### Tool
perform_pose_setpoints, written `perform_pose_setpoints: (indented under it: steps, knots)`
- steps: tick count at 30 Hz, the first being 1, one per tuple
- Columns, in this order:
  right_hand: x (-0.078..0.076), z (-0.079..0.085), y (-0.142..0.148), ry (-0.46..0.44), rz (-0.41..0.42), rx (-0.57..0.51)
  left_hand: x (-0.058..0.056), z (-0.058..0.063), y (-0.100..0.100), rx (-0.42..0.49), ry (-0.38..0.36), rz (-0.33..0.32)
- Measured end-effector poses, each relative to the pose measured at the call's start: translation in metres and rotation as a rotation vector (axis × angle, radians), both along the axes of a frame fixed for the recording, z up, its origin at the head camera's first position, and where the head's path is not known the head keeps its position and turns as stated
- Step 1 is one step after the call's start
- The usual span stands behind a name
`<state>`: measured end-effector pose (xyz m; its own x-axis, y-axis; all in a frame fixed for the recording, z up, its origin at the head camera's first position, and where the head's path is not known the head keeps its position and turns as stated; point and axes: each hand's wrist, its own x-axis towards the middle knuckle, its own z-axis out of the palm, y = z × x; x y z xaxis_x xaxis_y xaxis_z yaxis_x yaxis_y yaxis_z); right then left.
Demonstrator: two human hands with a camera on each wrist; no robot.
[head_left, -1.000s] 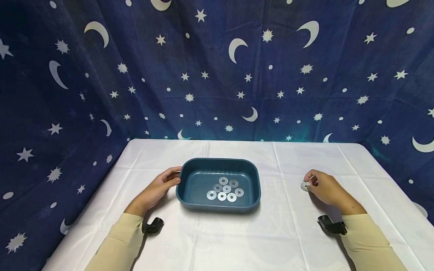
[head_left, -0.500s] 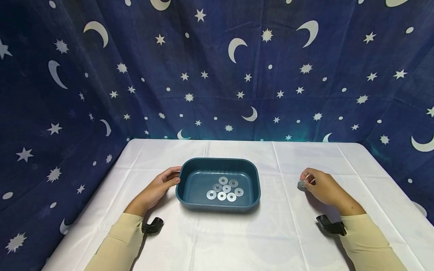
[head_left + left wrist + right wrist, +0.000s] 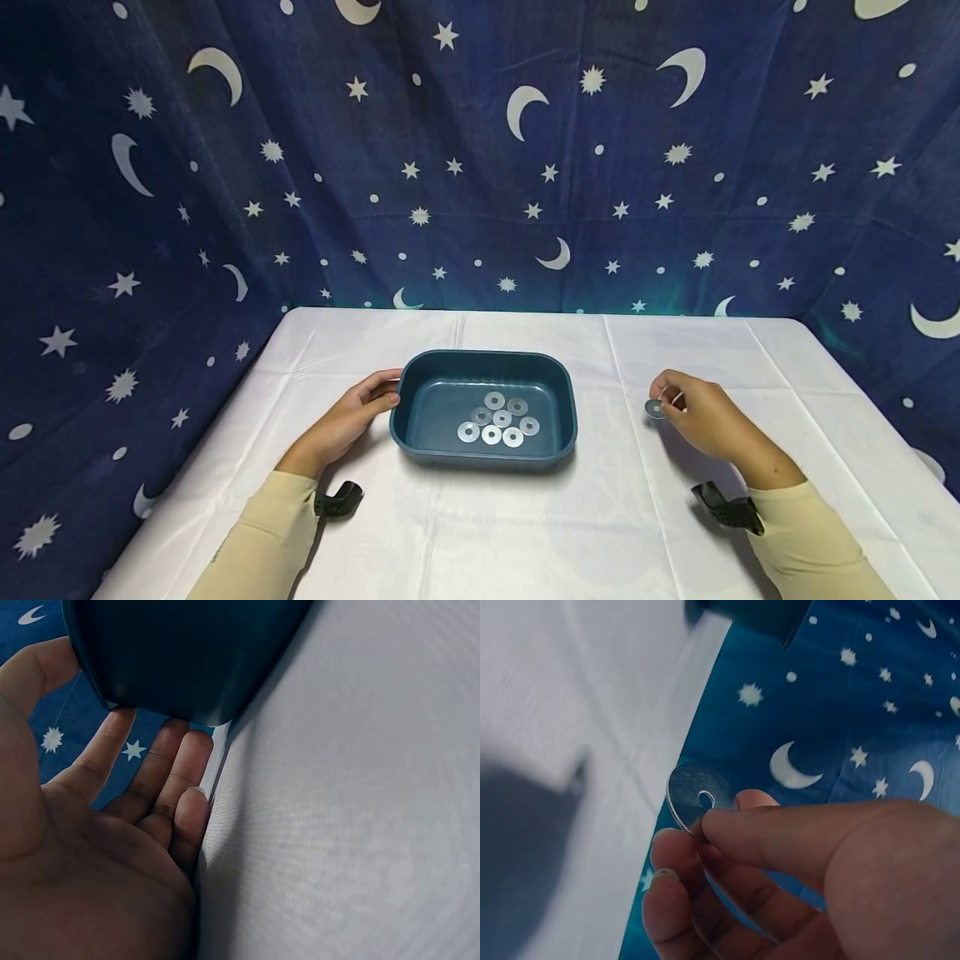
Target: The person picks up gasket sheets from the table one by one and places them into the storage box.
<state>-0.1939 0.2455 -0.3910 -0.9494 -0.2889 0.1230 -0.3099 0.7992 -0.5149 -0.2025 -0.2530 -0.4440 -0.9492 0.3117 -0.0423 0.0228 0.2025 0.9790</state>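
Observation:
A dark teal rectangular tray [image 3: 483, 457] stands on the white cloth, with several flat metal washers [image 3: 502, 418] lying loose on its floor, mostly right of the middle. Against the tray's left end rests my left hand [image 3: 347, 423]; in the left wrist view its fingertips touch the outer wall, fingers loosely extended. To the right of the tray, my right hand [image 3: 708, 421] pinches one washer [image 3: 697, 793] between thumb and fingers. That washer is tilted, its centre hole showing in the right wrist view, and it is held above the cloth.
White cloth [image 3: 525, 533] with fold creases covers the table. Behind and at the sides hangs a dark blue curtain [image 3: 465, 125] printed with moons and stars. Black wrist mounts [image 3: 727, 507] sit at both wrists.
My right hand has moved a little left toward the tray, lifting the washer slightly and tilting it. The left hand, tray and washers inside have stayed put.

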Motion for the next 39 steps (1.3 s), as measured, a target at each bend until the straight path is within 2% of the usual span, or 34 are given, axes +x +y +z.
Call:
perform_pose_setpoints:
  steps: [6,13,19,24,29,39]
  knots:
    - [0.007,0.007,-0.014,0.058,0.034,0.014,-0.001,0.000,0.000,0.020,0.001,-0.010]
    - [0.018,0.017,-0.034,0.084,0.042,0.000,-0.001,-0.001,0.001,0.022,-0.005,-0.012]
    - [0.024,0.026,-0.059,0.175,0.101,0.012,0.000,-0.001,0.001,0.027,0.003,-0.019]
    - [0.021,0.030,-0.080,0.243,0.157,0.019,0.000,0.000,0.000,0.024,0.003,-0.005]
    - [0.016,0.032,-0.100,0.273,0.220,0.011,-0.001,0.000,0.000,0.029,0.002,-0.010]
    - [0.009,0.037,-0.133,0.255,0.320,0.021,0.000,-0.001,-0.001,0.030,0.009,-0.012]
